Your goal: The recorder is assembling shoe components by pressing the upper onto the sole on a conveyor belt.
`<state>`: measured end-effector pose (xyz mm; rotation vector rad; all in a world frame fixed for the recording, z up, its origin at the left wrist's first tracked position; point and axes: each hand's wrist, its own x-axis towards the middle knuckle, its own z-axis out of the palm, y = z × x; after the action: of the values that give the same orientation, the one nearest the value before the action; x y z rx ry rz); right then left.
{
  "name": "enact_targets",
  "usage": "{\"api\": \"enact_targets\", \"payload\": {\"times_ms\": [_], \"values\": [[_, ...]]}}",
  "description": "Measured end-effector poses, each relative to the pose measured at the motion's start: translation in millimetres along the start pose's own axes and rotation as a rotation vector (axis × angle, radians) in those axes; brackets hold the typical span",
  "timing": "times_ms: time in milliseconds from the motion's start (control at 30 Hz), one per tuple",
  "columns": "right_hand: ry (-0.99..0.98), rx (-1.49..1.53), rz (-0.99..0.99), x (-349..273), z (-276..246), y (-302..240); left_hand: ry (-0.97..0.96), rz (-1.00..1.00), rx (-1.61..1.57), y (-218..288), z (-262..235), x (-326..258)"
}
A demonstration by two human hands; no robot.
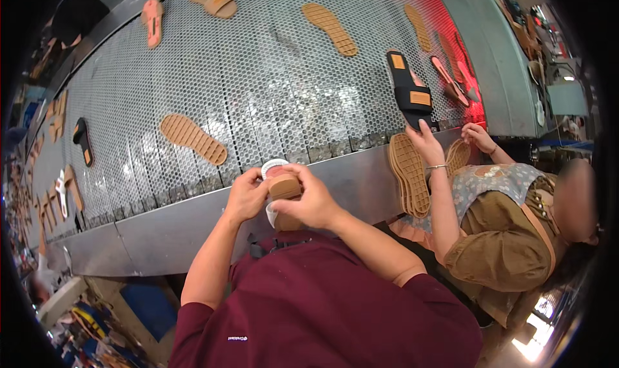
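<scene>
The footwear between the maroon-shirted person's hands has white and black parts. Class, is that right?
Not quite: "black" is wrong. The head view shows the footwear between the left hand and right hand has white and tan parts.

1 white-and-tan sandal piece [284, 189] sits between the left hand [245, 196] and the right hand [312, 199], held up off any surface just in front of the conveyor's metal side panel [351, 189]. At its far end a curved white rim borders a pinkish inner area, a tan block-like section with a rounded upper edge fills the middle, and white and tan show again at the near end, close to the wearer's body. Fingers hide much of it, so its full outline is unclear.
</scene>
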<state>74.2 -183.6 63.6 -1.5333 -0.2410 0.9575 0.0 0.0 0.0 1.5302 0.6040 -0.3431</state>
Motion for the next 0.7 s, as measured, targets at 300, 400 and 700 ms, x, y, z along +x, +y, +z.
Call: {"api": "enact_targets", "payload": {"times_ms": [300,400,700], "values": [[0.134,-0.502,-0.332,12,-12,-16,0.094,0.046,-0.275,38,5,-28],[0.010,-0.551,-0.389,10,-21,-21,-0.068,0.101,-0.155,54,-6,-42],[-0.103,-0.555,-0.367,-10,-20,-18,-0.386,0.098,-0.162,67,-21,-51]]}}
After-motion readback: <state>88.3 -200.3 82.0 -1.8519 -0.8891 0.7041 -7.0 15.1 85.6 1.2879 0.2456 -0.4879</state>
